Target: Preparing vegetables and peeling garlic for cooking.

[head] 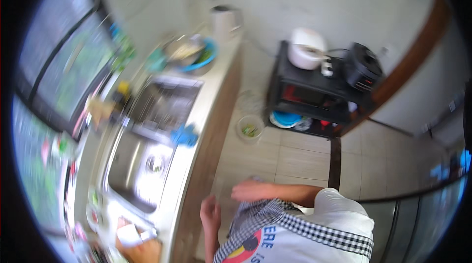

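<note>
My left hand [211,207] hangs in front of my body, beside the wooden cabinet front of the counter, with its fingers loosely curled. My right hand [250,190] is bent in at waist height, just above the gray checked apron [254,213]; a bit of cloth seems to show behind it. Blur hides whether either hand holds anything. Left of them runs the light counter [180,174] with a double steel sink [129,167]. A blue cloth or glove [184,135] lies on the sink's front edge between the basins.
Bowls with greens [201,58] and a kettle [223,23] stand on the far counter. A round container of scraps [250,128] is on the floor. A black shelf [313,82] bears a white cooker [306,49] and a black cooker [363,67]. A knife-like item lies near a wooden board [145,252].
</note>
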{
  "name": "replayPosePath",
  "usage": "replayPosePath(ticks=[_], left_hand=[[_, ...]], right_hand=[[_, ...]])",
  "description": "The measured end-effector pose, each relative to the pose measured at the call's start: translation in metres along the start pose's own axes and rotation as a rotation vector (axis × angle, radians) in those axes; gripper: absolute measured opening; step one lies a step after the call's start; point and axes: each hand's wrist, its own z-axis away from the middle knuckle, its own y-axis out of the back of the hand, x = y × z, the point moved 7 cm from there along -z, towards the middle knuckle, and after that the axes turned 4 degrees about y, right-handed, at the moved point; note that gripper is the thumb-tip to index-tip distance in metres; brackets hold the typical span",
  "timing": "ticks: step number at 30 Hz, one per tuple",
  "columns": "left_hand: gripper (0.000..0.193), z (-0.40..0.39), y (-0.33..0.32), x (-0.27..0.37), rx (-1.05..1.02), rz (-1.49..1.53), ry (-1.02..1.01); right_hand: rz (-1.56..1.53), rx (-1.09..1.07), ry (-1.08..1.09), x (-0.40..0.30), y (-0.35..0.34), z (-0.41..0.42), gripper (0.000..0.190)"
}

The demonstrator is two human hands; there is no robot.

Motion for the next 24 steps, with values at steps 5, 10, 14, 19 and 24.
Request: replayPosePath(ticks=[5,10,14,19,24], left_hand=[[0.035,0.000,0.032,0.011,0.130,0.033,0.171],[0.031,0.011,0.048,-0.007,0.159,0.022,0.249],[0.029,-0.004,0.063,-0.031,0.246,-0.004,0.332],[0.028,-0.044,0.079,-0.028,0.356,0.037,0.349],[0.028,-0.080,0.090,-0.021,0.431,0.002,0.369]], right_hand=[[0.074,-0.139,-0.032,-0.017,0.010,-0.037,0.025],[0.057,-0.187,0.072,-0.020,0.024,-0.089,0.018],[0.046,-0.220,0.197,-0.001,0.027,-0.132,0.019],[0.039,-0.264,0.305,0.025,0.042,-0.178,0.022],[0.033,-0.318,0.368,0.059,0.056,-0.210,0.020]])
